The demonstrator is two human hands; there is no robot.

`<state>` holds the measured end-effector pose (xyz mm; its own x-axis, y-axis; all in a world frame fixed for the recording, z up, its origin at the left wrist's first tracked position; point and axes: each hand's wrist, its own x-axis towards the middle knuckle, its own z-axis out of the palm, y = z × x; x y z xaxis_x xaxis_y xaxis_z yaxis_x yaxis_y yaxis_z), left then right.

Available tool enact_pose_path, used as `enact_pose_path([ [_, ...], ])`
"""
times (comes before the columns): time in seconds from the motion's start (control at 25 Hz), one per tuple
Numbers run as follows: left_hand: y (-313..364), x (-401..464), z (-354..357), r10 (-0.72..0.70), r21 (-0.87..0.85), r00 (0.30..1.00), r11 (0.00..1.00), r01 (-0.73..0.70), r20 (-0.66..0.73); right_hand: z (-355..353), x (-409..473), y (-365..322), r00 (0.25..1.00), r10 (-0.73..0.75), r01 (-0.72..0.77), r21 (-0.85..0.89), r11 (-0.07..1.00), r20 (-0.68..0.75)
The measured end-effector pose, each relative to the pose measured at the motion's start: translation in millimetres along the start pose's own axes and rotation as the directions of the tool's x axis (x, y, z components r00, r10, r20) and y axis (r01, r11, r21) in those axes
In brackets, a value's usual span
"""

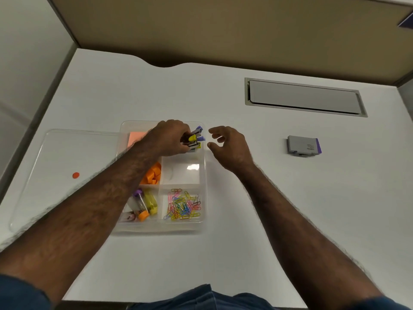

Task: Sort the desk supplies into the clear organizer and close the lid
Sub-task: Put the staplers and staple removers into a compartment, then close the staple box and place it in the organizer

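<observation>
A clear organizer (204, 175) with several compartments sits mid-desk. My left hand (171, 138) grips a bundle of small purple and yellow staplers (195, 138) over its far right compartment. My right hand (228, 146) hovers just right of the organizer, fingers loosely spread, holding nothing. Pink sticky notes (136, 137) lie in the far left compartment, orange pieces (153, 174) in the middle left. Colored paper clips (182, 205) fill the near right one; glue tubes (145, 203) lie near left. The clear lid (67, 162) lies flat to the left.
A grey and purple box (304, 145) lies on the white desk to the right. A small orange dot (76, 175) shows at the lid. A grey cable hatch (304, 97) is set into the desk at the back right. Partition walls border the back and left.
</observation>
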<state>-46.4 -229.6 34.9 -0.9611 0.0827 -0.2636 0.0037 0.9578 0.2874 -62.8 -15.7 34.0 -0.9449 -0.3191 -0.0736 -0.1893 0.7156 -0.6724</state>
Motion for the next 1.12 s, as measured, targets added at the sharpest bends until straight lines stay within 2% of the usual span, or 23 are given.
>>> enact_pose_path([
  [0.24,2,4,-9,-0.03,0.131,0.999,0.991,0.025,0.033,-12,-6,18,1.0,0.02,-0.02,0.028,0.999,0.002],
  [0.44,24,1,-16,-0.048,0.01,0.995,0.999,0.049,-0.084,-29,-16,45,0.998,0.05,-0.048,0.073,0.996,-0.026],
  [0.6,66,-4,-5,0.065,-0.184,0.95,0.975,-0.126,-0.305,-51,-24,76,0.993,0.089,-0.083,0.08,0.993,-0.072],
  [0.72,106,5,9,0.136,-0.256,0.923,0.937,-0.238,-0.36,-75,-30,107,0.984,0.126,-0.121,0.045,0.992,-0.128],
  [0.96,176,38,45,0.161,-0.357,0.937,0.894,-0.272,-0.31,-123,-37,170,0.933,0.221,-0.236,-0.02,0.972,-0.283],
  [1.12,219,57,69,0.135,-0.438,0.966,0.871,-0.222,-0.22,-144,-32,207,0.937,0.25,-0.28,-0.096,0.955,-0.246],
])
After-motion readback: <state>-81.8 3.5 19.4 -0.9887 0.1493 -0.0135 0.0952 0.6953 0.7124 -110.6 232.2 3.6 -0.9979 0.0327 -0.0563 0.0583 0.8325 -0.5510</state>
